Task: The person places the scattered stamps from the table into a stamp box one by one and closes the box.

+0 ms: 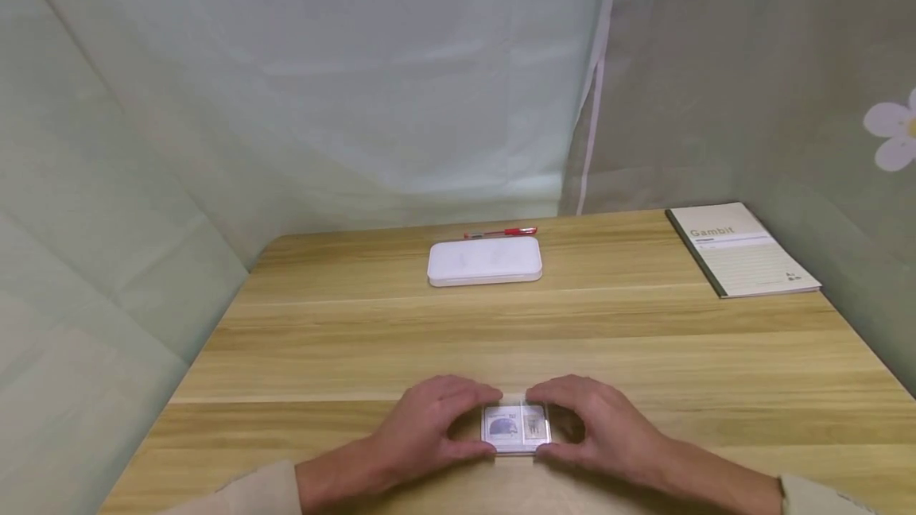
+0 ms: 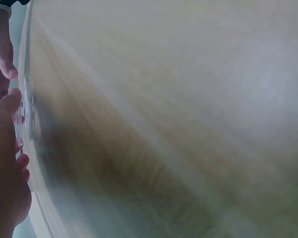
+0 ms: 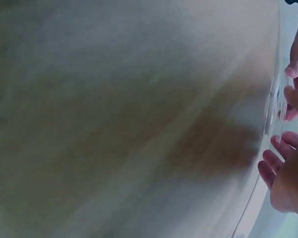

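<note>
A small flat case [image 1: 504,429] lies near the table's front edge. Two stamp-like pictures, a larger bluish one and a smaller one, show in it. My left hand [image 1: 418,429] and right hand [image 1: 614,429] pinch a thin clear plastic cover [image 3: 283,115] from opposite sides, thumbs toward me and fingers at the far edge. From above, the cover overlaps the case. Both wrist views show it held just above the case [image 2: 30,111], with a narrow gap between. Some fingertips are hidden behind the cover and thumbs.
On the wooden table [image 1: 343,340], a white pencil case [image 1: 485,258] stands toward the back, with a red pen [image 1: 501,234] behind it. A notebook [image 1: 740,251] marked "Gambit" lies at the back right. Pale curtains [image 1: 401,86] hang around the table.
</note>
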`<state>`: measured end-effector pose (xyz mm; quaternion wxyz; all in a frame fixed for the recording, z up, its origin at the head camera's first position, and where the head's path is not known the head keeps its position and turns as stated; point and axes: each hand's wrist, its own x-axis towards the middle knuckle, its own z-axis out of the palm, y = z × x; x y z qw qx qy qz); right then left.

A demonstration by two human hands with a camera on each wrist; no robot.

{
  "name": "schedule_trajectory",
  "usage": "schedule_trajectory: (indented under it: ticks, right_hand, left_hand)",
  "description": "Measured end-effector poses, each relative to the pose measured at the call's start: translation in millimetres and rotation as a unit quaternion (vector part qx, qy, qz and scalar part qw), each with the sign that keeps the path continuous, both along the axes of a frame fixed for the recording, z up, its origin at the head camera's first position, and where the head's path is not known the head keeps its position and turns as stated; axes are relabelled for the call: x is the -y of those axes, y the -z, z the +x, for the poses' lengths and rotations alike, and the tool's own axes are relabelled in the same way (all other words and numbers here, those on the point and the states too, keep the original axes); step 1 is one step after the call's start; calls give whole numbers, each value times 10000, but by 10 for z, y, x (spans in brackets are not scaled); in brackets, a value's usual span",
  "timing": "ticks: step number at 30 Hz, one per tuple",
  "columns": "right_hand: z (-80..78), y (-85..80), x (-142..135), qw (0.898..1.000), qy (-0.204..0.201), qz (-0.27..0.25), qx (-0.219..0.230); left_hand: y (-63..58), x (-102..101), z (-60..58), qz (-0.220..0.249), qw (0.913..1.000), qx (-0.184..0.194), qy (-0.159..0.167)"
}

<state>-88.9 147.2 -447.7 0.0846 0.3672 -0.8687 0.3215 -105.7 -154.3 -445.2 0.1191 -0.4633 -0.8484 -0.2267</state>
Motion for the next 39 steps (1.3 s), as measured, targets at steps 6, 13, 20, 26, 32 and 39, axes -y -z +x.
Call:
schedule_trajectory:
  ticks: [6, 13, 20, 26, 32, 39]
  right_hand:
    - [38, 43, 6, 9997, 117, 100, -186]
    - [47, 76, 0, 9988, 180, 95, -445]
    - [52, 77, -9, 9988, 208, 118, -439]
    - [50, 84, -7, 9985, 176, 87, -504]
    - [44, 89, -8, 9988, 176, 136, -438]
    - [45, 86, -6, 9984, 243, 220, -468]
  left_hand:
    - [64, -7, 45, 82, 9998, -159, -25]
    - [98, -19, 49, 123, 9998, -167, -33]
    - [106, -20, 44, 76, 9999, -98, -32]
    - [123, -14, 49, 80, 9999, -65, -94]
    - [138, -9, 55, 138, 9997, -190, -83]
    - [132, -17, 65, 86, 9994, -309, -101]
